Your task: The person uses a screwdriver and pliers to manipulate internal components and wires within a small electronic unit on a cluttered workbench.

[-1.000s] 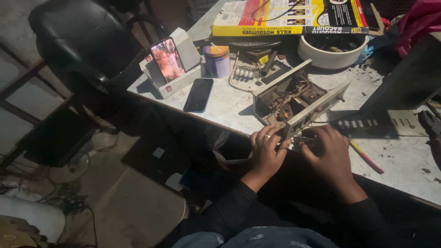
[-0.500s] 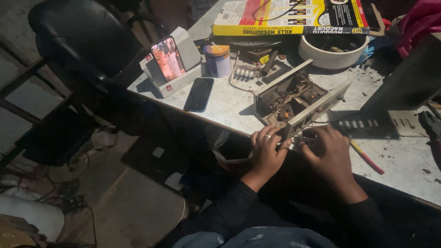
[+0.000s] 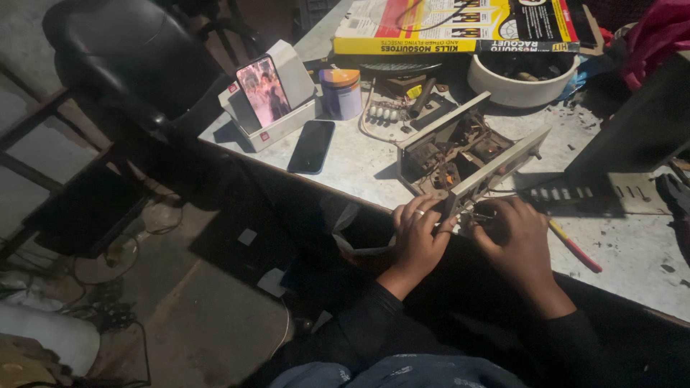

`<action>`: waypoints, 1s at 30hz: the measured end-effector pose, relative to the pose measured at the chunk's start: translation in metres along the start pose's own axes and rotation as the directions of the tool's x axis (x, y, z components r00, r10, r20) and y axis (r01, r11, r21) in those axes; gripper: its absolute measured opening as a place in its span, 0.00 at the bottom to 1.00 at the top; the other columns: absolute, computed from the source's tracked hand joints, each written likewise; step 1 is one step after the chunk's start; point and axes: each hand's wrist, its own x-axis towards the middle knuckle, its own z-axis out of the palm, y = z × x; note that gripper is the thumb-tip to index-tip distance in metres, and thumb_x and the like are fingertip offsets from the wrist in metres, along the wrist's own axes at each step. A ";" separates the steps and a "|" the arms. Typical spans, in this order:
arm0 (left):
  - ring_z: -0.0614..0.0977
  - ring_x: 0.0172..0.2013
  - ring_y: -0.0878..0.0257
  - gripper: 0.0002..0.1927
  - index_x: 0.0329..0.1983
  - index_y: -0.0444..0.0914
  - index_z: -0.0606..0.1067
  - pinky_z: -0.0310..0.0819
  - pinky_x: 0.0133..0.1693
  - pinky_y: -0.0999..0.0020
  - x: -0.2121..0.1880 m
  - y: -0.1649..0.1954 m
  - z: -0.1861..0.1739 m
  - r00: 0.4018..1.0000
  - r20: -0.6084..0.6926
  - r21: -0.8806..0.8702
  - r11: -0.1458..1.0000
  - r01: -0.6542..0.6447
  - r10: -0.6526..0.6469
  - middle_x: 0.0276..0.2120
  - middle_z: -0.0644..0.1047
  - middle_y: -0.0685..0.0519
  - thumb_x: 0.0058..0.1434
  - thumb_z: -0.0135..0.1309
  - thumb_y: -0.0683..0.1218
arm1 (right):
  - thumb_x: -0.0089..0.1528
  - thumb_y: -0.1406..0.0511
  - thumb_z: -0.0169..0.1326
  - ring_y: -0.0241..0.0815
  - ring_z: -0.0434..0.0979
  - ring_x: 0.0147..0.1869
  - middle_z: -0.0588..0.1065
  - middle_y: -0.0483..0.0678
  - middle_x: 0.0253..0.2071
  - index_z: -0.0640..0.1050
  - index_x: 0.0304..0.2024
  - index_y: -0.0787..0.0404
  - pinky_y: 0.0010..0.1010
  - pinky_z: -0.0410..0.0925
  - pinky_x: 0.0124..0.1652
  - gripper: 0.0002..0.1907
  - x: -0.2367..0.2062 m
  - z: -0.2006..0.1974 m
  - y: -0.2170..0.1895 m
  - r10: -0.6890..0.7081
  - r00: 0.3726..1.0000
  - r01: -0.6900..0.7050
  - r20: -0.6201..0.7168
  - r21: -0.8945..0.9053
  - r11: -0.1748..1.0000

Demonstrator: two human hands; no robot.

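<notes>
An opened electronic chassis [image 3: 460, 154] with exposed parts and wires sits on the pale worktable [image 3: 359, 162], its grey front panel turned toward me. My left hand [image 3: 417, 241] grips the near corner of that panel at the table's edge, a ring on one finger. My right hand [image 3: 514, 241] is curled just right of it, fingers closed on a small part or wire at the panel's front; what exactly it pinches is hidden. A red and yellow screwdriver [image 3: 575, 248] lies beside my right hand.
A dark phone [image 3: 312, 146] lies flat near the table's left edge; a lit phone [image 3: 263, 91] leans in a white box. A small tub [image 3: 340, 93], white bowl [image 3: 516, 82], yellow carton [image 3: 460, 25] and grey metal casing [image 3: 640, 144] crowd the back. Black chair [image 3: 122, 65] at left.
</notes>
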 end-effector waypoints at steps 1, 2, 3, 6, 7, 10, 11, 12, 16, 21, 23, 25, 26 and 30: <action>0.72 0.64 0.52 0.14 0.42 0.35 0.78 0.52 0.64 0.48 0.000 0.000 0.000 1.000 -0.009 0.002 1.000 -0.001 0.001 0.53 0.79 0.46 0.69 0.54 0.51 | 0.55 0.58 0.64 0.51 0.72 0.60 0.75 0.51 0.50 0.77 0.53 0.60 0.43 0.61 0.59 0.25 0.000 0.001 0.001 0.004 1.000 -0.004 -0.002 0.009 1.000; 0.72 0.64 0.52 0.14 0.42 0.35 0.78 0.53 0.64 0.48 0.000 0.000 0.001 1.000 -0.017 0.004 1.000 -0.002 0.002 0.53 0.79 0.46 0.69 0.54 0.51 | 0.55 0.58 0.64 0.50 0.72 0.60 0.75 0.51 0.51 0.77 0.53 0.60 0.43 0.61 0.59 0.25 -0.001 0.001 0.001 0.008 1.000 -0.008 -0.003 0.017 1.000; 0.72 0.64 0.52 0.14 0.42 0.35 0.78 0.53 0.64 0.48 0.000 0.000 0.001 1.000 -0.026 0.006 1.000 -0.004 0.004 0.53 0.79 0.46 0.69 0.55 0.52 | 0.55 0.58 0.64 0.51 0.72 0.60 0.75 0.51 0.51 0.77 0.53 0.60 0.44 0.61 0.59 0.25 -0.001 0.001 0.002 0.002 1.000 -0.002 -0.005 0.012 1.000; 0.72 0.65 0.51 0.14 0.40 0.35 0.77 0.53 0.65 0.48 -0.001 0.000 0.000 1.000 -0.016 0.010 1.000 -0.008 0.008 0.54 0.79 0.45 0.69 0.55 0.51 | 0.55 0.58 0.64 0.51 0.72 0.60 0.75 0.52 0.51 0.77 0.53 0.61 0.44 0.60 0.59 0.26 -0.001 0.001 0.002 -0.013 1.000 0.013 -0.009 0.002 1.000; 0.72 0.65 0.51 0.14 0.41 0.35 0.78 0.53 0.65 0.48 -0.001 0.000 -0.001 1.000 -0.015 0.006 1.000 -0.008 0.008 0.54 0.78 0.45 0.69 0.55 0.51 | 0.55 0.58 0.65 0.52 0.72 0.61 0.75 0.52 0.51 0.78 0.53 0.61 0.44 0.60 0.59 0.26 -0.001 0.000 0.002 -0.015 1.000 0.015 -0.010 0.003 1.000; 0.72 0.65 0.52 0.14 0.41 0.35 0.78 0.53 0.65 0.48 -0.001 0.000 -0.001 1.000 -0.013 -0.003 1.000 -0.009 0.009 0.54 0.78 0.45 0.69 0.54 0.51 | 0.55 0.58 0.65 0.52 0.72 0.61 0.75 0.52 0.51 0.78 0.53 0.60 0.44 0.60 0.59 0.25 -0.001 -0.001 0.000 -0.005 1.000 0.005 -0.008 0.005 1.000; 0.72 0.65 0.52 0.14 0.41 0.35 0.78 0.53 0.64 0.48 -0.001 0.000 -0.001 1.000 -0.014 -0.003 1.000 -0.007 0.007 0.54 0.79 0.45 0.69 0.54 0.51 | 0.55 0.58 0.65 0.52 0.72 0.61 0.75 0.52 0.51 0.78 0.53 0.60 0.44 0.61 0.59 0.25 -0.001 -0.001 0.000 0.000 1.000 0.000 -0.006 0.006 1.000; 0.72 0.65 0.52 0.14 0.41 0.35 0.78 0.53 0.64 0.48 -0.001 0.001 -0.001 1.000 -0.014 -0.002 1.000 -0.006 0.006 0.54 0.79 0.45 0.69 0.54 0.51 | 0.55 0.58 0.64 0.52 0.72 0.61 0.75 0.52 0.52 0.78 0.53 0.60 0.44 0.61 0.59 0.25 -0.001 -0.001 -0.001 0.000 1.000 0.000 -0.010 0.007 1.000; 0.72 0.65 0.52 0.14 0.41 0.35 0.78 0.53 0.64 0.49 0.000 0.001 0.000 1.000 -0.026 -0.002 1.000 -0.010 0.010 0.53 0.79 0.46 0.70 0.54 0.52 | 0.55 0.59 0.64 0.51 0.73 0.61 0.76 0.52 0.52 0.78 0.53 0.59 0.43 0.61 0.59 0.25 0.000 -0.002 -0.003 0.001 1.000 -0.001 -0.011 0.011 1.000; 0.71 0.65 0.51 0.14 0.40 0.35 0.77 0.54 0.65 0.48 0.000 0.000 -0.001 1.000 -0.016 0.026 0.999 -0.021 0.021 0.54 0.78 0.45 0.70 0.54 0.52 | 0.54 0.58 0.65 0.51 0.73 0.60 0.75 0.52 0.51 0.78 0.53 0.60 0.43 0.61 0.58 0.26 0.001 -0.003 -0.002 -0.007 1.000 0.007 0.002 -0.017 1.000; 0.71 0.65 0.51 0.14 0.40 0.35 0.77 0.53 0.64 0.48 0.000 0.000 -0.001 1.000 -0.009 0.011 1.000 -0.014 0.014 0.54 0.78 0.45 0.70 0.54 0.52 | 0.55 0.58 0.65 0.50 0.73 0.60 0.75 0.51 0.52 0.78 0.53 0.59 0.43 0.61 0.58 0.26 0.000 -0.003 -0.002 0.000 1.000 0.000 0.003 0.001 1.000; 0.71 0.65 0.51 0.14 0.40 0.35 0.77 0.53 0.64 0.48 0.000 -0.001 -0.001 1.000 -0.002 0.006 1.000 -0.011 0.011 0.54 0.78 0.45 0.70 0.54 0.52 | 0.55 0.58 0.64 0.50 0.73 0.59 0.75 0.51 0.52 0.78 0.53 0.60 0.43 0.61 0.58 0.26 0.000 -0.003 -0.002 -0.002 1.000 0.002 0.006 0.007 1.000; 0.71 0.65 0.51 0.14 0.41 0.35 0.77 0.53 0.65 0.49 0.000 -0.001 -0.001 1.000 0.001 0.009 1.000 -0.011 0.011 0.54 0.78 0.45 0.70 0.54 0.52 | 0.55 0.58 0.64 0.50 0.73 0.59 0.75 0.50 0.52 0.78 0.53 0.60 0.43 0.61 0.58 0.26 0.000 -0.003 -0.001 -0.003 1.000 0.003 0.007 0.010 1.000; 0.71 0.65 0.52 0.15 0.45 0.35 0.78 0.53 0.65 0.49 0.000 0.001 -0.002 1.000 -0.014 0.007 1.000 -0.009 0.009 0.54 0.78 0.46 0.70 0.53 0.52 | 0.54 0.58 0.64 0.50 0.73 0.59 0.76 0.50 0.50 0.78 0.52 0.59 0.43 0.60 0.58 0.25 0.001 -0.002 -0.002 -0.021 1.000 0.021 0.005 -0.010 1.000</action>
